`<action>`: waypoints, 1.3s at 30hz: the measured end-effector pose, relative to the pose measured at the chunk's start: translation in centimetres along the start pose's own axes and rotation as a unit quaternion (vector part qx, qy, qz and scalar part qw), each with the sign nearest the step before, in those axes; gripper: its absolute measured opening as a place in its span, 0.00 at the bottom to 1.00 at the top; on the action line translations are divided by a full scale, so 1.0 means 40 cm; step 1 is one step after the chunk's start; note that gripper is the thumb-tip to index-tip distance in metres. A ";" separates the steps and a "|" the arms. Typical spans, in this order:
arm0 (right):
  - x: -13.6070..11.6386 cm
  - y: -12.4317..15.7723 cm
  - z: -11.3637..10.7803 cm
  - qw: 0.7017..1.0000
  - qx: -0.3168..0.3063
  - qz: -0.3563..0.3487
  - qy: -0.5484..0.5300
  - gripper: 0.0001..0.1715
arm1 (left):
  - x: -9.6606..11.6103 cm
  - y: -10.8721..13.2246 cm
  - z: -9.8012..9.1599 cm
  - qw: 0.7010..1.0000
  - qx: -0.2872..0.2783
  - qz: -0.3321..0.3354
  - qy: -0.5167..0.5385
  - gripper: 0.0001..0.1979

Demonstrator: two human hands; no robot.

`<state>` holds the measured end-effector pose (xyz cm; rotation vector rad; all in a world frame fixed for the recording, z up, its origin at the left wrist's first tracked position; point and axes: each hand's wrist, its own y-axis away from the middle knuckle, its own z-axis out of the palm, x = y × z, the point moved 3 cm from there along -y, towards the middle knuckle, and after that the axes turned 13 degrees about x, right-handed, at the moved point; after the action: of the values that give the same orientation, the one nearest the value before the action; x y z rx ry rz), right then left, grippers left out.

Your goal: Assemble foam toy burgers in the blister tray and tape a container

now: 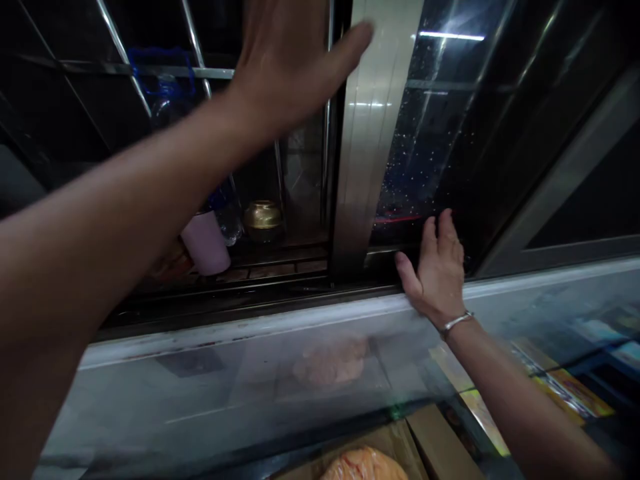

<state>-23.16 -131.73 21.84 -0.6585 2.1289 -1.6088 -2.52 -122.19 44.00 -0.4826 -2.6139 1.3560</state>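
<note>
Left of the window upright (371, 147), the left hand (287, 73) is cropped by the top edge and a bottle (167, 110) is partly hidden by the left forearm (125, 207); below it, an orange bundle (367, 465) is cut off.

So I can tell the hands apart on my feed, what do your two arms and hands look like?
The right hand is ungloved, with a thin, silvery bracelet around its wrist. The left hand has no glove or wristband in view; its fingers run out of frame. Neither forearm shows a sleeve.
</note>
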 end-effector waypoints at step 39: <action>-0.007 -0.001 -0.024 0.996 0.056 0.017 -0.072 0.23 | -0.052 0.369 0.283 0.935 -0.331 -0.108 0.071 0.15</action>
<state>-23.48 -130.83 22.13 -0.6770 1.9231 -1.5995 -0.67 -123.66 25.43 -0.3325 -2.8402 0.3325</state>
